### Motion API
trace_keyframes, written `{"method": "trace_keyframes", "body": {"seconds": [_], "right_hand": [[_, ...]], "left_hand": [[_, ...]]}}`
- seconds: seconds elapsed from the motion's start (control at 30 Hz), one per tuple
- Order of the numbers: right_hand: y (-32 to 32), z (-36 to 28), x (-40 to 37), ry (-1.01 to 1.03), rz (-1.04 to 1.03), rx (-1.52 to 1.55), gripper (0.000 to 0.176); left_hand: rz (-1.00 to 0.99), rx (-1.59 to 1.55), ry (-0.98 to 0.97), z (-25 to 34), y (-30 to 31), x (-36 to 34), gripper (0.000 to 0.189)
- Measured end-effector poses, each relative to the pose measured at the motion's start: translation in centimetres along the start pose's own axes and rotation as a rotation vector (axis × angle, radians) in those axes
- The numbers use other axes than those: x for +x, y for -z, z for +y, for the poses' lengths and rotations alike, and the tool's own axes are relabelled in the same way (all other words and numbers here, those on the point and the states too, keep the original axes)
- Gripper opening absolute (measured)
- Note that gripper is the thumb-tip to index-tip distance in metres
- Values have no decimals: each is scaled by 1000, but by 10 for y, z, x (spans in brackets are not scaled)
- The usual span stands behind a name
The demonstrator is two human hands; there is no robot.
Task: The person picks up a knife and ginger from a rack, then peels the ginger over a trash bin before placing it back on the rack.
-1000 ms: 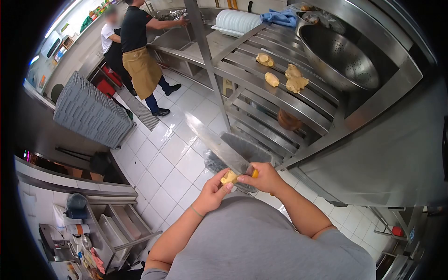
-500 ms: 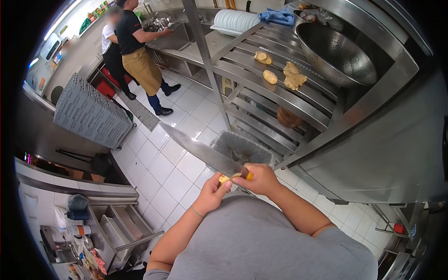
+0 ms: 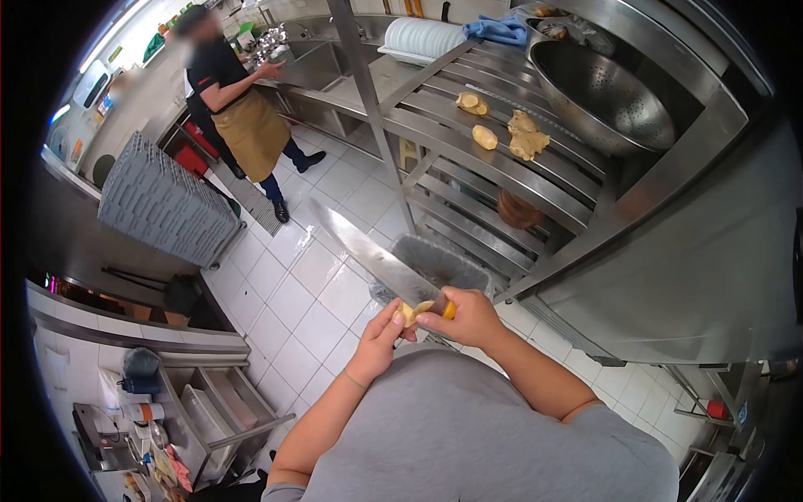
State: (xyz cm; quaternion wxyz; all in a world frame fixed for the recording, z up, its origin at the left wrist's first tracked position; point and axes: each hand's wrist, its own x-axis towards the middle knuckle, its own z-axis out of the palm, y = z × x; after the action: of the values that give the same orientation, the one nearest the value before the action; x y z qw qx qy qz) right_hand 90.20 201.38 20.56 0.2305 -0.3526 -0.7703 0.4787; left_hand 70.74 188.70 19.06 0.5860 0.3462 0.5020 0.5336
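Observation:
My left hand (image 3: 378,339) is closed around a small piece of ginger (image 3: 411,313), pale yellow where its flesh shows. My right hand (image 3: 470,320) grips the yellow handle of a large knife (image 3: 368,253). The broad blade points up and left, away from my body, and its heel end lies against the ginger. My right thumb reaches over to the ginger as well. On the slatted metal shelf ahead are a knobbly unpeeled ginger root (image 3: 526,136), a pale peeled piece (image 3: 484,137) and another cut piece (image 3: 472,103).
Below the knife stands a bin with a grey liner (image 3: 443,263). A steel colander (image 3: 602,96) rests on the shelf at right, near a blue cloth (image 3: 500,30) and white plates (image 3: 422,39). A person in a tan apron (image 3: 251,146) stands by the sink, beside stacked grey crates (image 3: 163,197).
The knife blade has swung slightly to the right, and the ginger between my hands is tilted further up. The aproned person has turned and shifted left, now hiding most of the second person.

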Motion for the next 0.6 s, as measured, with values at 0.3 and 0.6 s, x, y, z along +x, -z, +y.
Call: {"method": "trace_keyframes", "body": {"seconds": [0.3, 0.6], "right_hand": [[-5, -1, -3, 47, 80, -79, 55], [-13, 5, -4, 171, 87, 56, 28]], "left_hand": [[37, 344, -168, 15, -20, 2, 36], [41, 412, -162, 27, -26, 3, 33]]}}
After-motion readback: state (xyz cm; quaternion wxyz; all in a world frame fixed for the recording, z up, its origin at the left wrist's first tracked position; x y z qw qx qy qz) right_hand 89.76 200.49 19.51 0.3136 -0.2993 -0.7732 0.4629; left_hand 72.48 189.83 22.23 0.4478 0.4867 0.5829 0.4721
